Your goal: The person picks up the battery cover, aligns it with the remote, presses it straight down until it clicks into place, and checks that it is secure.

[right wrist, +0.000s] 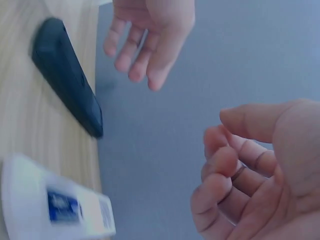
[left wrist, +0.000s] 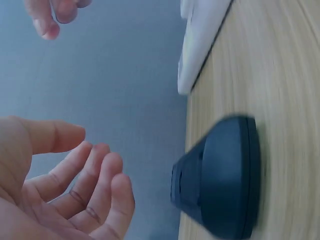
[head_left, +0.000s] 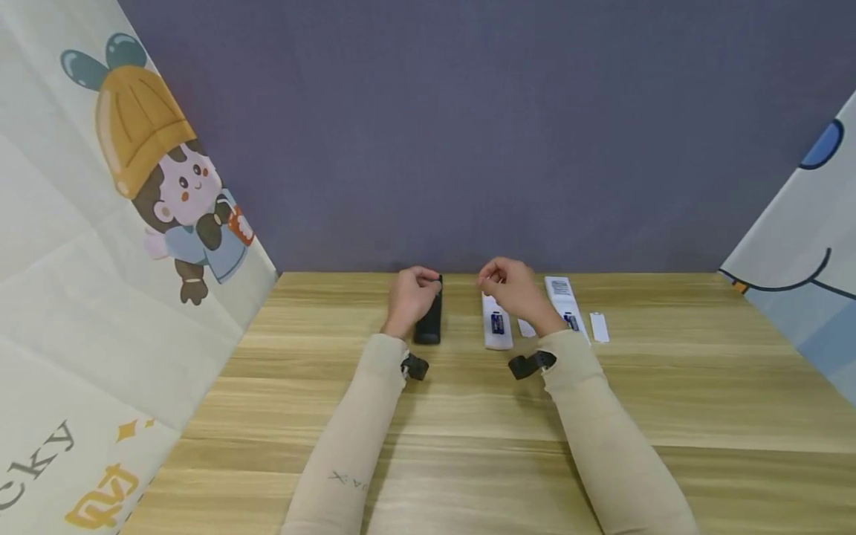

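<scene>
The black remote (head_left: 429, 319) lies flat on the tabletop (head_left: 468, 416) near the back wall, dark and smooth, with a rounded end. In the head view the left hand (head_left: 411, 297) seems to touch its far end; the left wrist view shows the fingers (left wrist: 95, 185) loosely curled, apart from it, holding nothing. The right hand (head_left: 515, 290) hovers over a white remote (head_left: 497, 327) with its battery bay open; its fingers (right wrist: 225, 165) are curled and empty. Another white remote (head_left: 565, 305) and a loose cover (head_left: 599, 327) lie to the right.
</scene>
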Tool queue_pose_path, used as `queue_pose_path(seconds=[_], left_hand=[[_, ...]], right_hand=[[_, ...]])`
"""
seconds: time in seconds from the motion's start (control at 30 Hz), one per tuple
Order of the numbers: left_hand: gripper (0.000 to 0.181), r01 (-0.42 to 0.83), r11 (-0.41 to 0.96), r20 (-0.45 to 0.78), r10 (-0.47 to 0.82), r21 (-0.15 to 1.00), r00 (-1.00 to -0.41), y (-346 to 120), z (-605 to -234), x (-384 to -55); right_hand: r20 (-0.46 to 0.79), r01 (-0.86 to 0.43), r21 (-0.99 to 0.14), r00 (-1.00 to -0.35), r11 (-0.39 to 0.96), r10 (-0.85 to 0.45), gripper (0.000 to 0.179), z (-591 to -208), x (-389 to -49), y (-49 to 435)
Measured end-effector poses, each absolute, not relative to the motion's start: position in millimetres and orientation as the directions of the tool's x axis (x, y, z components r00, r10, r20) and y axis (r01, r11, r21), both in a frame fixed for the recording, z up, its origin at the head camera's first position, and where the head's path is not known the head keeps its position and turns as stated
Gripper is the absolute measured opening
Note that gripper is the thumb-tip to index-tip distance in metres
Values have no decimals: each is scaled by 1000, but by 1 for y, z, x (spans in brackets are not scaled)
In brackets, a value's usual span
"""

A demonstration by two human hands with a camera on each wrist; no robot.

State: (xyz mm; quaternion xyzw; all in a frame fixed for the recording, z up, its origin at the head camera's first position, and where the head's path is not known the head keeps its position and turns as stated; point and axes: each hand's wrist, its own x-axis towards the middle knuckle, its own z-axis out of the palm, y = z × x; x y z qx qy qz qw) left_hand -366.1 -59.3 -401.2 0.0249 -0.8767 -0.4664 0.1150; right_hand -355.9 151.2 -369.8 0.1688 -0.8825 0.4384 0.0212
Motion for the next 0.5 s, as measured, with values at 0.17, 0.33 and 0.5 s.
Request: queue_pose_path(seconds=[0.17, 0.33, 0.5], left_hand=[[10, 68, 520, 160, -134, 851, -978, -43, -399, -362], [12, 91, 504, 145, -69, 859, -987, -26, -400, -358], [16, 65, 538, 108, -49, 841, -993, -11, -404, -352]], right_hand=[[178, -302, -701, -951, 646, -251, 17, -368, -360, 180], [152, -286, -636, -957, 717, -246, 19, -375, -368, 200], [87, -266, -582, -960, 768, -266, 21, -385, -374, 209]])
